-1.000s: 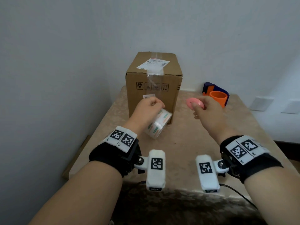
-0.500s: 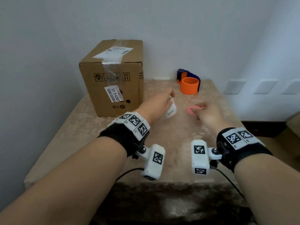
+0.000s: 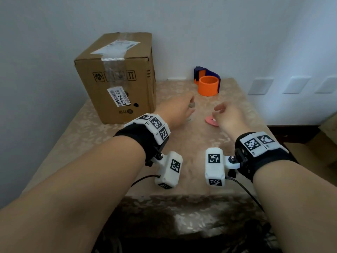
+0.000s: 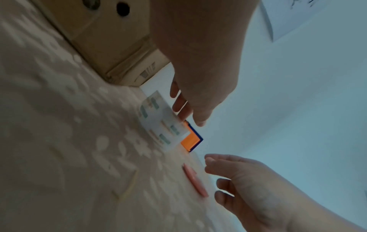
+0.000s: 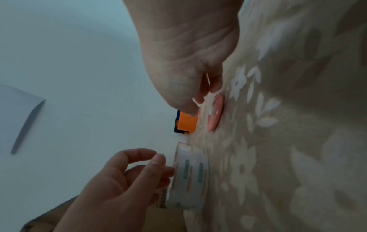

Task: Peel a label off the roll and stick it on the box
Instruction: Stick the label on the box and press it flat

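Cardboard box point(image 3: 116, 77) stands upright on the tabletop point(image 3: 182, 143), which has a beige floral-pattern cloth. The box's top seam is sealed w/ clear tape, a white shipping slip lies on top, and a small barcode label point(image 3: 118, 96) is stuck askew on the front face.

Just right of the box, near its bottom corner, the label roll point(image 5: 188, 177) lies on its flat side on the cloth; it's a white cylinder w/ green and orange print. Left hand point(image 3: 175, 112) is over it, fingers point(image 5: 157, 161) loosely spread and relaxed, tips at the roll's upper edge, not gripping.

Further right of the box, a flat pink disc point(image 3: 210, 121) lies on the cloth. Right hand point(image 3: 229, 117) hovers over it, fingers point(image 4: 220, 161) slack and apart, holding nothing.

Behind, right of the box by the wall: an orange plastic ring w/ a blue holder point(image 3: 207, 80).
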`<move>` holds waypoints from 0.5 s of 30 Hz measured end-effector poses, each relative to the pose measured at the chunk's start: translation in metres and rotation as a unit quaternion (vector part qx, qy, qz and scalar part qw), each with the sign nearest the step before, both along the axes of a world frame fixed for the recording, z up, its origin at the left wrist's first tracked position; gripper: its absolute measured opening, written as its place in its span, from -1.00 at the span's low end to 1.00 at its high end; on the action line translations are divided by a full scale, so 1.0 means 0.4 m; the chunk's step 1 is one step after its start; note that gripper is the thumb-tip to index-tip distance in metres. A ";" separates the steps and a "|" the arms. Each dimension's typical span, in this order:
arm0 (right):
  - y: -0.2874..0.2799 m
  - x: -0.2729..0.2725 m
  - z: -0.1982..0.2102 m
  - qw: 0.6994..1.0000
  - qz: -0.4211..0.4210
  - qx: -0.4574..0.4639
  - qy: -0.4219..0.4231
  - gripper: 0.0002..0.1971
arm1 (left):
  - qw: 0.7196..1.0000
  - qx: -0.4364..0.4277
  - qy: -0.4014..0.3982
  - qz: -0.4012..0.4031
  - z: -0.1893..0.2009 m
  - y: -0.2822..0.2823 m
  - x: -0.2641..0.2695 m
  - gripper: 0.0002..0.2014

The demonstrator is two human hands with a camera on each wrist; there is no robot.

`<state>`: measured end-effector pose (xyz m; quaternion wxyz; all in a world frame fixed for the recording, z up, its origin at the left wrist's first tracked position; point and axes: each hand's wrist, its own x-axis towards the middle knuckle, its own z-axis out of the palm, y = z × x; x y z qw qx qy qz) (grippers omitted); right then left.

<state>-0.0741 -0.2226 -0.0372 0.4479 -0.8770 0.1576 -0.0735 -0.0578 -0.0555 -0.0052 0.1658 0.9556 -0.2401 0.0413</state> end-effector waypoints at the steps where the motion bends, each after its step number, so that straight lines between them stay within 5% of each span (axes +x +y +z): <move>1: 0.010 0.001 0.011 1.000 0.009 0.001 -0.007 -0.77 | 1.000 -0.005 -0.011 -0.001 0.010 0.012 -0.005 -0.75; 9: 0.161 -0.017 0.084 0.990 0.100 -0.055 -0.079 -0.76 | 0.994 -0.037 -0.101 0.021 0.104 0.151 -0.068 -0.81; 15: 0.284 -0.031 0.120 0.969 0.168 -0.068 -0.171 -0.79 | 0.974 -0.137 -0.134 0.119 0.124 0.312 -0.111 -0.81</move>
